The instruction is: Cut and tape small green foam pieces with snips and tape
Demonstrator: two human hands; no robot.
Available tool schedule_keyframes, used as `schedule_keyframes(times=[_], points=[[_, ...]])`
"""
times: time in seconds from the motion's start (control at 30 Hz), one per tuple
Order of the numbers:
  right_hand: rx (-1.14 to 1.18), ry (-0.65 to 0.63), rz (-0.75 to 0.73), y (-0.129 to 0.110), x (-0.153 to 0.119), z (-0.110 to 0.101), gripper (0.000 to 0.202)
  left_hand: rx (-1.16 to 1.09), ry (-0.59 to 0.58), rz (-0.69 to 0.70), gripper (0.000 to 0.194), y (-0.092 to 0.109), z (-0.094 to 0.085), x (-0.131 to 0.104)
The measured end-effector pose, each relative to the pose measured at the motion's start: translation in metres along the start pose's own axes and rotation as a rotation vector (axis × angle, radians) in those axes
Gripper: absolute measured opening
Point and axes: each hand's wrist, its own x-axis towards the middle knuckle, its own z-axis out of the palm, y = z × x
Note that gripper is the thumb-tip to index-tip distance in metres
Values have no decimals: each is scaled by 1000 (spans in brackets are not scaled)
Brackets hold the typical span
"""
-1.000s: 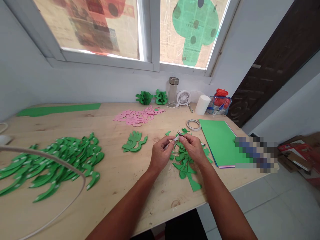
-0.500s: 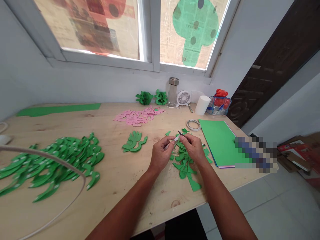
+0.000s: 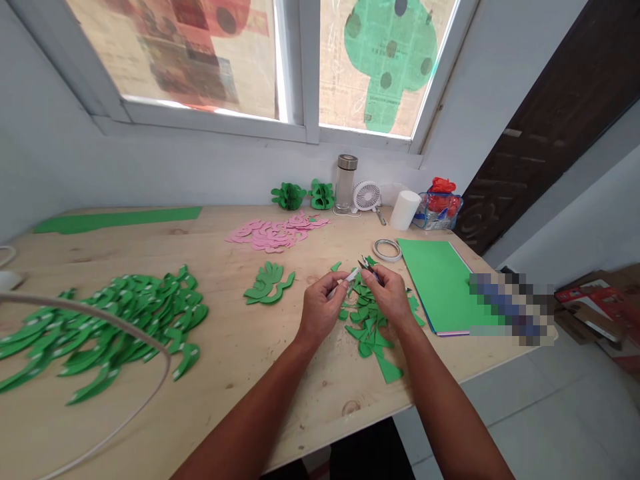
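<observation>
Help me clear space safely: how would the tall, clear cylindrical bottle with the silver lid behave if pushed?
The tall, clear cylindrical bottle may tip if pushed high, being upright and narrow. Its straight, transparent sides suggest stiffness, perhaps fragility. Once toppled, its round body would probably roll.

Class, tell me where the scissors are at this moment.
In the head view, right of centre, the scissors are in the right hand, near the white strip held by the left hand, above green scraps.
</observation>
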Motion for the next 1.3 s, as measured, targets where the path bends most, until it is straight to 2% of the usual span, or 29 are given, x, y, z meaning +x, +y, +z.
schedule_keyframes(times=[0.2,0.8,1.3], points=[[8,-78,-11,1,-1,3,35,-42,54,-29,18,2,-1,1],[-18,-96,-36,-6,-3,2,35,-55,84,-57,21,3,0,0],[-32,-107,-41,-7,-4,2,37,-48,26,-1,20,-3,-1,1]])
